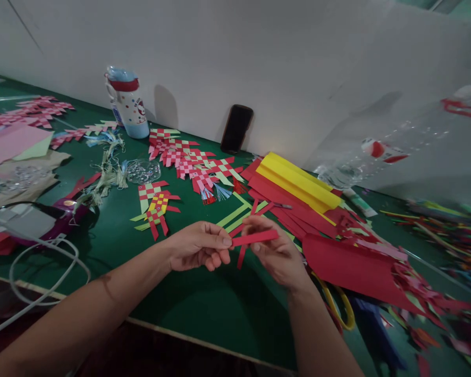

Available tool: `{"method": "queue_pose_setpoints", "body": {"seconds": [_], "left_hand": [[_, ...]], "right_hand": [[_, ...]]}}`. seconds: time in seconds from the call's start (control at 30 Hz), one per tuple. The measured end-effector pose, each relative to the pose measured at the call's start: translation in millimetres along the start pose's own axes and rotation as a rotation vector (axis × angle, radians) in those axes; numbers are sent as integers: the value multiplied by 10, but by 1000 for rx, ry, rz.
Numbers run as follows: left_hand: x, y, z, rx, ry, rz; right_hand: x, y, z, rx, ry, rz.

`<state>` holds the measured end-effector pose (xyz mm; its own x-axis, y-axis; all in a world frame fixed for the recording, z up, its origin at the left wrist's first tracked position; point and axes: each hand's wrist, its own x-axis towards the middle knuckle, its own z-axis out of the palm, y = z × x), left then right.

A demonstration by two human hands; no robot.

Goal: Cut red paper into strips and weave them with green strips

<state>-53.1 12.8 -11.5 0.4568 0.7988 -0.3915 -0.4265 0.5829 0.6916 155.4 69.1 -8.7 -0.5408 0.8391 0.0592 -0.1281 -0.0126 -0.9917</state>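
Between thumb and forefinger, my left hand (202,246) pinches one end of a red paper strip (255,238). The strip runs level to my right hand (277,254), whose curled fingers hold its other end. Under and behind my hands are more red strips (241,257) and light green strips (235,215) on the green table. Left of my left hand lie woven paper fish (157,214) in red, green and yellow. Farther back are several more woven fish (186,162), some with tassels (222,192).
Red paper sheets (349,267), a folded yellow sheet (294,180) and yellow-handled scissors (339,306) lie right. Behind stand a phone (237,128), a cup (129,102) and a clear plastic bottle (377,149). A white cable (76,256), purple glue gun (60,220) and bead dish (143,171) are left.
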Motion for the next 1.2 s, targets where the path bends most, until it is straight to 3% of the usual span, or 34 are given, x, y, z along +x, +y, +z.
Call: {"method": "queue_pose_setpoints", "body": {"seconds": [0.1, 0.2, 0.3, 0.47, 0.63, 0.87, 1.07, 1.2], "left_hand": [[2, -2, -13, -8, -52, -84], [5, -10, -9, -8, -86, -126], [24, -44, 3, -22, -101, -84], [83, -118, 24, -28, 7, 172], [103, -136, 85, 106, 85, 200], [111, -137, 104, 174, 168, 176], [123, -155, 88, 196, 195, 191], [129, -168, 92, 206, 215, 245]], "right_hand": [[-40, 5, 9, -38, -127, -48], [-34, 19, 9, 4, -104, -75], [0, 27, 28, 90, 10, -25], [71, 52, 63, 179, 289, 68], [108, 95, 76, 197, 357, 57], [91, 124, 141, 188, 355, 89], [47, 178, 160, -33, 190, 149], [46, 213, 164, -47, 228, 123]]}}
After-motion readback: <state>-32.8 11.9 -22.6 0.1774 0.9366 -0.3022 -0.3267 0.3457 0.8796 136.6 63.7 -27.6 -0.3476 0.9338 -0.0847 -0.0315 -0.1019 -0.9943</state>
